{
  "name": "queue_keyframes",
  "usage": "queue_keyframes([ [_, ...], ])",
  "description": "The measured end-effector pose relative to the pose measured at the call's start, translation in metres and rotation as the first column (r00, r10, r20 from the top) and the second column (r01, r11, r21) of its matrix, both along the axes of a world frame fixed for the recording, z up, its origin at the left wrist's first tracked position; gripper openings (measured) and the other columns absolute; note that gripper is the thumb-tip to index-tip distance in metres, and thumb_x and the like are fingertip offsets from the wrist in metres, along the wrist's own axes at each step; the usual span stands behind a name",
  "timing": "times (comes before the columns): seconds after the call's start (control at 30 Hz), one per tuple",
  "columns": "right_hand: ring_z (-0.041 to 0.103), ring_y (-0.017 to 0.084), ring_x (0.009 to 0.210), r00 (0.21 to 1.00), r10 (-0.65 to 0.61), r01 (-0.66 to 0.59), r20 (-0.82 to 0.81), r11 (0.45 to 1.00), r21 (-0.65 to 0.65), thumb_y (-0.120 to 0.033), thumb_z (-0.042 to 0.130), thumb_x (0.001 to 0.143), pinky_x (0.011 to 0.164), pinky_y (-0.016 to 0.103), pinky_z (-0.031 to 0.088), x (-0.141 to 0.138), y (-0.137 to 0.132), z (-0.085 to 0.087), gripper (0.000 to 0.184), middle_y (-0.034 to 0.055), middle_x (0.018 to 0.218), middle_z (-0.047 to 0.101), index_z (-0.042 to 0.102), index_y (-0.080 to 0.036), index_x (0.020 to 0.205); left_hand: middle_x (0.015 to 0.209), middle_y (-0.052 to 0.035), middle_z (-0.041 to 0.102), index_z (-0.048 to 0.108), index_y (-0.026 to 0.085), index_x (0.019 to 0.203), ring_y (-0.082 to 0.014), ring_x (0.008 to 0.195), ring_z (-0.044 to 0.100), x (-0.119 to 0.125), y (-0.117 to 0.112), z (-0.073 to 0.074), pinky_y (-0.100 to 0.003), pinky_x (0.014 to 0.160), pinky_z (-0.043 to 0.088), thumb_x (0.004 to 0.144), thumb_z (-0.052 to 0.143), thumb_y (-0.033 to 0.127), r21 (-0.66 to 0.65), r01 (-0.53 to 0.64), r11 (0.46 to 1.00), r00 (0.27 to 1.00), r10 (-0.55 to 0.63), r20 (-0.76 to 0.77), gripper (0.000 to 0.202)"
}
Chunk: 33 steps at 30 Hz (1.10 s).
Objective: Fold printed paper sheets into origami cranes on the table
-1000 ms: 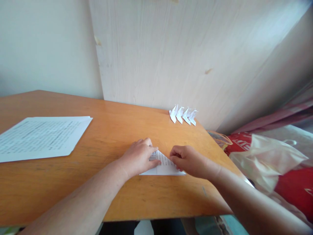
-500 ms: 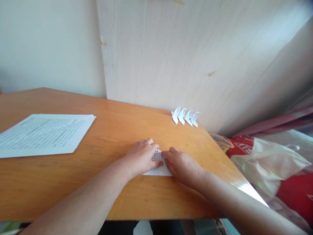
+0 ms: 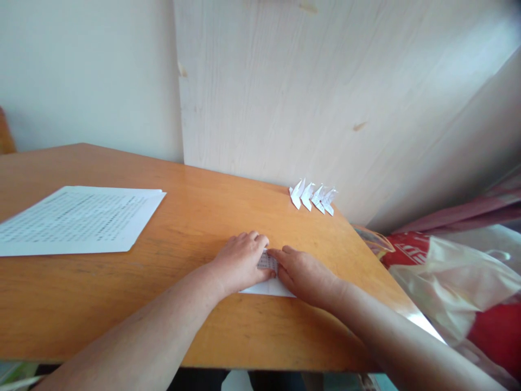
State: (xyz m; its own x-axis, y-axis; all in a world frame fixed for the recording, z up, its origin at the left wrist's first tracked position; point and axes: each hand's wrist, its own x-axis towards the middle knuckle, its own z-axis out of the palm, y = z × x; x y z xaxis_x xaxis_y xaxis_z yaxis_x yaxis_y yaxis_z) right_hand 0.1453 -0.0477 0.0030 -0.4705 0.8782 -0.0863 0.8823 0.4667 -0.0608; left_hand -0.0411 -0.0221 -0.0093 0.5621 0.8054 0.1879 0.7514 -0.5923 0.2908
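A small folded sheet of paper [image 3: 268,288] lies flat on the desk under both hands, a printed part facing up between them and a blank white strip along its near side. My left hand [image 3: 244,260] holds the sheet from the left, thumb pressed on its top and fingers curled over its far edge. From the right, my right hand [image 3: 305,274] presses on the paper, its fingers together and its fingertips close to those of the left hand. Both hands hide much of the sheet's outline.
A stack of printed sheets [image 3: 81,222] lies to the left on the wooden desk [image 3: 195,217]. Several folded white paper pieces [image 3: 308,195] stand in a row near the back wall. Beyond the right edge are plastic bags [image 3: 468,282] and red packaging [image 3: 499,326].
The view has shifted slightly, so the desk items sit a little further right. Both hands stay on the folded paper, with only small finger movement.
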Motion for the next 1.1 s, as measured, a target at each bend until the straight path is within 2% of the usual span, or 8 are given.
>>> queue_keyframes([
  [0.13,0.066,0.022,0.093,0.997,-0.006,0.007,-0.078,1.000,0.006,-0.022,0.043,0.097,0.081,0.030,0.045,0.002,0.001,-0.001,0.032,0.0109,0.103,0.069,0.060,-0.017,0.124,0.107,-0.0079,0.061,0.063,0.024,0.109,-0.0287,0.101,0.059,-0.001,0.002,-0.002,-0.040,0.084,0.046,0.082,0.067,0.052,-0.008,0.023,1.000,1.000,-0.023,-0.010,0.039],
  [0.27,0.066,0.019,0.090,0.993,0.010,-0.008,-0.118,1.000,0.017,-0.022,0.044,0.097,0.082,0.028,0.044,0.006,0.001,-0.001,0.028,0.0084,0.100,0.070,0.064,-0.018,0.116,0.104,-0.0074,0.060,0.066,0.025,0.104,-0.0281,0.099,0.059,-0.002,0.003,-0.004,-0.039,0.082,0.047,0.082,0.067,0.053,0.006,0.035,0.999,0.999,-0.035,-0.006,0.036],
  [0.47,0.066,0.018,0.094,0.990,0.048,-0.047,-0.136,0.999,0.014,-0.019,0.046,0.095,0.084,0.027,0.043,0.005,0.003,0.004,0.024,0.0062,0.102,0.072,0.067,-0.019,0.109,0.101,-0.0074,0.060,0.068,0.024,0.099,-0.0273,0.097,0.058,-0.003,0.003,-0.004,-0.038,0.082,0.046,0.083,0.065,0.053,0.013,0.058,0.998,0.998,-0.058,-0.018,0.033],
  [0.6,0.065,0.018,0.090,0.995,0.038,-0.039,-0.088,0.999,-0.002,-0.023,0.046,0.097,0.082,0.027,0.043,0.005,0.004,0.007,0.023,0.0065,0.097,0.072,0.068,-0.018,0.103,0.101,-0.0072,0.059,0.067,0.024,0.095,-0.0271,0.097,0.058,-0.003,0.003,-0.004,-0.039,0.083,0.046,0.084,0.064,0.054,0.014,0.057,0.998,0.998,-0.057,-0.016,0.032],
  [0.87,0.064,0.018,0.086,0.994,0.073,-0.075,-0.077,0.997,-0.020,-0.025,0.044,0.100,0.078,0.027,0.042,0.010,0.000,0.011,0.025,0.0069,0.095,0.070,0.068,-0.018,0.100,0.101,-0.0071,0.058,0.066,0.023,0.091,-0.0269,0.097,0.058,-0.004,0.003,-0.003,-0.039,0.083,0.046,0.084,0.063,0.056,0.000,0.050,0.999,0.999,-0.050,-0.014,0.033],
  [1.1,0.063,0.019,0.088,0.991,0.109,-0.112,-0.081,0.993,-0.029,-0.025,0.043,0.100,0.079,0.029,0.043,0.017,-0.004,0.013,0.027,0.0073,0.097,0.069,0.069,-0.020,0.108,0.102,-0.0072,0.058,0.067,0.024,0.095,-0.0275,0.097,0.058,-0.004,0.004,-0.006,-0.039,0.082,0.046,0.084,0.063,0.057,0.007,0.052,0.999,0.999,-0.052,-0.012,0.035],
])
